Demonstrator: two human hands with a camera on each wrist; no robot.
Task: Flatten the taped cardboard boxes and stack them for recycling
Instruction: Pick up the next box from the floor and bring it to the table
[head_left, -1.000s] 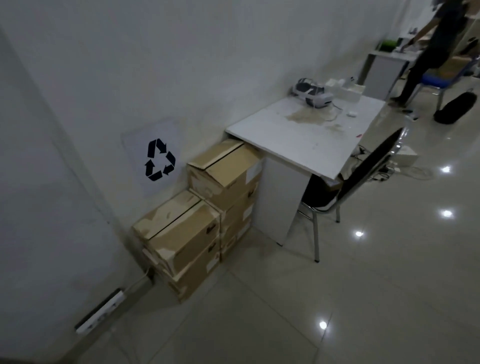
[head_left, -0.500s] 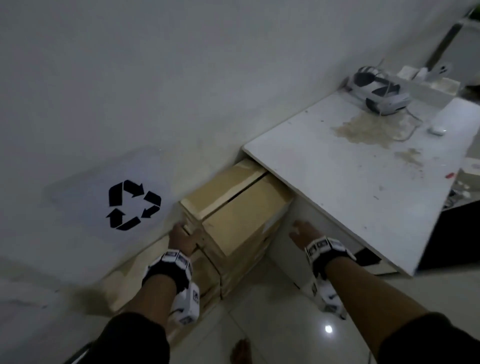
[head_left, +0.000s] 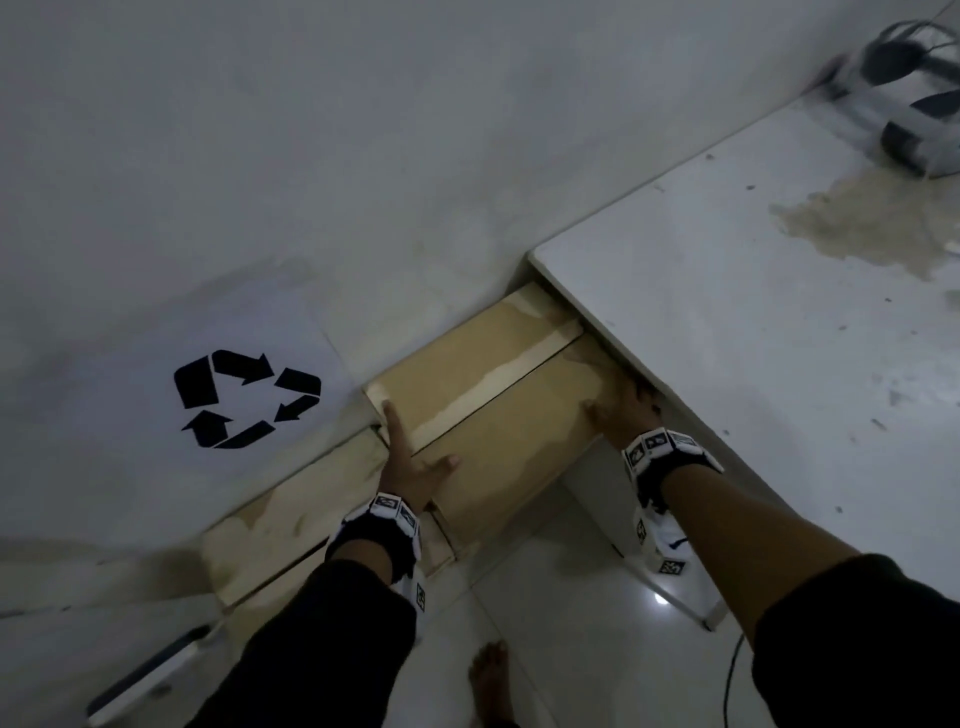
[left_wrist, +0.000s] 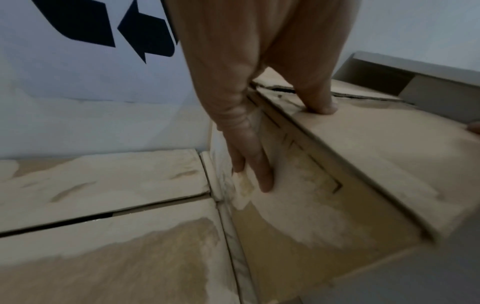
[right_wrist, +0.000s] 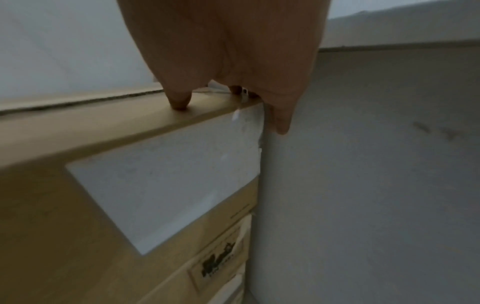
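the left hand (head_left: 413, 470) holds the top cardboard box (head_left: 493, 415) at its left end: straight fingers (left_wrist: 259, 164) lie on the side, thumb on top. the right hand (head_left: 621, 413) grips the right end beside the white table (head_left: 753, 338). only the right wrist view shows a white label (right_wrist: 166, 185). behind, a recycling sign (head_left: 244, 397) on the wall.

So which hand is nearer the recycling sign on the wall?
Left. The left hand grips the top box at its end beside the recycling sign; the right hand holds the far end, by the desk.
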